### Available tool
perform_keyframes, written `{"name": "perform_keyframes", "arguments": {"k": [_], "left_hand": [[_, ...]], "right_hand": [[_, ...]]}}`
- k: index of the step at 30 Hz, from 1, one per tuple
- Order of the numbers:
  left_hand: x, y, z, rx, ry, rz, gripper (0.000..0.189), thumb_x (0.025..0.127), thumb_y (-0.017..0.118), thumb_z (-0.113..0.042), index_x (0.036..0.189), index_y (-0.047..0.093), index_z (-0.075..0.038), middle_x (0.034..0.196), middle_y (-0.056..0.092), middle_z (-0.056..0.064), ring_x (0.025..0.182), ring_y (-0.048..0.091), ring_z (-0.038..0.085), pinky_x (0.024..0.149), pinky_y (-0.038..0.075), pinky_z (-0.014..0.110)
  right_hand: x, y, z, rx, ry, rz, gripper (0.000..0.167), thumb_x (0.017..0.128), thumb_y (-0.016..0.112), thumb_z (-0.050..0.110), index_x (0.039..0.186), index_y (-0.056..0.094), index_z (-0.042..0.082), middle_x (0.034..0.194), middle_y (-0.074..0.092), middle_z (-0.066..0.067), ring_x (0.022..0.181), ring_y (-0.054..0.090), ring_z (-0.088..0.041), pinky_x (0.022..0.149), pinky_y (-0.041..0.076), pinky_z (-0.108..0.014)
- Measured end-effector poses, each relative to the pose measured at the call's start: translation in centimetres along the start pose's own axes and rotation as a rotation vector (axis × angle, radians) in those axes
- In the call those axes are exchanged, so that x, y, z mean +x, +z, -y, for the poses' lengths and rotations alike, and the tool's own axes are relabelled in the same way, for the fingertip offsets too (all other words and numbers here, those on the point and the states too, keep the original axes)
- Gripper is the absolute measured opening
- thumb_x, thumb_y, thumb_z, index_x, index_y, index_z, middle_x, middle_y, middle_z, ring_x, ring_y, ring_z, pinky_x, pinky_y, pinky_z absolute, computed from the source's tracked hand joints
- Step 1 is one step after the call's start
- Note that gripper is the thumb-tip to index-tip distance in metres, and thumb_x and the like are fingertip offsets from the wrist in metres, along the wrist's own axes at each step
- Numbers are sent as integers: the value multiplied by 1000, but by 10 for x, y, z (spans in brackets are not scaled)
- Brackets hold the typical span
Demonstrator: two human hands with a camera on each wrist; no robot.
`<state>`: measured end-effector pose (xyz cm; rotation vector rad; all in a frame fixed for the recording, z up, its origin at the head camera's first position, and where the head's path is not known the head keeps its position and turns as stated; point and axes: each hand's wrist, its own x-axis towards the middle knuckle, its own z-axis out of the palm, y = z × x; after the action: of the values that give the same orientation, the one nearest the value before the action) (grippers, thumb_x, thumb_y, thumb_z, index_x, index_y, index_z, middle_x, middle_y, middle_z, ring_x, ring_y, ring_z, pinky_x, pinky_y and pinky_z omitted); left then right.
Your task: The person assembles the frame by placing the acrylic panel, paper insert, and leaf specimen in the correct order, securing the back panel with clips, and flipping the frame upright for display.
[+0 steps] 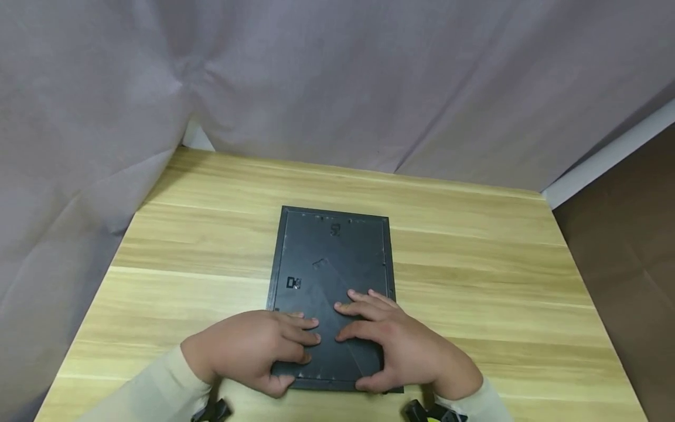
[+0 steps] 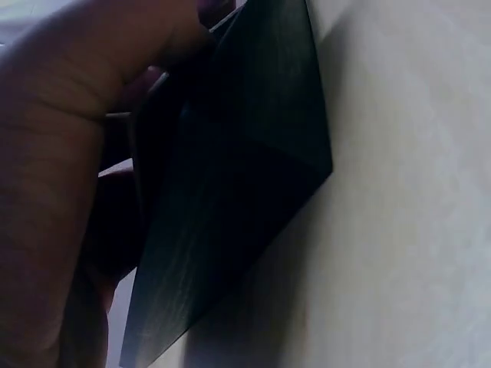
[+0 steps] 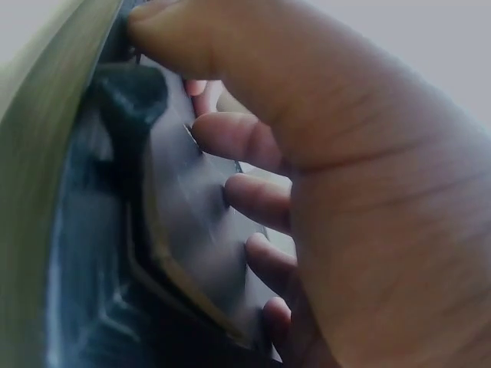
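A black picture frame [image 1: 360,246] lies face down, its dark backing board [image 1: 306,234] upward with hangers and a folded stand strut [image 1: 332,287]. My left hand [image 1: 258,349] rests its fingers on the board's near left part, thumb by the near edge. Across from it, my right hand [image 1: 406,343] touches the board with spread fingertips, its thumb at the near right edge. In the left wrist view a frame corner [image 2: 253,176] shows beside the hand. The right wrist view shows a dark upright tab [image 3: 130,107] near the thumb and the board's edge inside the rim.
The frame lies on a light wood-grain table [image 1: 490,281]. Grey cloth [image 1: 316,82] hangs behind and at the left, and a brown panel [image 1: 627,234] stands at the right. Dark wrist devices [image 1: 213,410] show under both wrists.
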<state>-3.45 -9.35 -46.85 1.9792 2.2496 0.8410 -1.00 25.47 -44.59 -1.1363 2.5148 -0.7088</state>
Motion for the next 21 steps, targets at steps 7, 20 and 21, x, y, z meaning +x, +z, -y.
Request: {"name": "perform_keyframes", "arguments": {"k": [7, 20, 21], "left_hand": [[4, 2, 6, -3, 35, -39, 18, 103, 79, -28, 116, 86, -19, 140, 80, 2, 142, 71, 20, 120, 57, 37], [3, 3, 7, -149, -43, -55, 11, 103, 81, -28, 112, 84, -23, 140, 77, -1, 140, 71, 16, 118, 59, 35], [3, 4, 6, -154, -58, -55, 9, 104, 80, -30, 110, 83, -24, 139, 76, -2, 137, 71, 14, 115, 59, 34]], "right_hand": [[0, -1, 0, -20, -15, -33, 61, 79, 101, 57, 132, 74, 44, 171, 54, 9, 168, 41, -36, 129, 36, -76], [0, -2, -2, 9, -24, -46, 56, 80, 100, 55, 130, 78, 42, 168, 58, 8, 167, 44, -37, 127, 37, -77], [0, -2, -2, 11, -24, -45, 56, 81, 100, 56, 130, 78, 42, 169, 58, 8, 167, 44, -37, 127, 37, -78]]}}
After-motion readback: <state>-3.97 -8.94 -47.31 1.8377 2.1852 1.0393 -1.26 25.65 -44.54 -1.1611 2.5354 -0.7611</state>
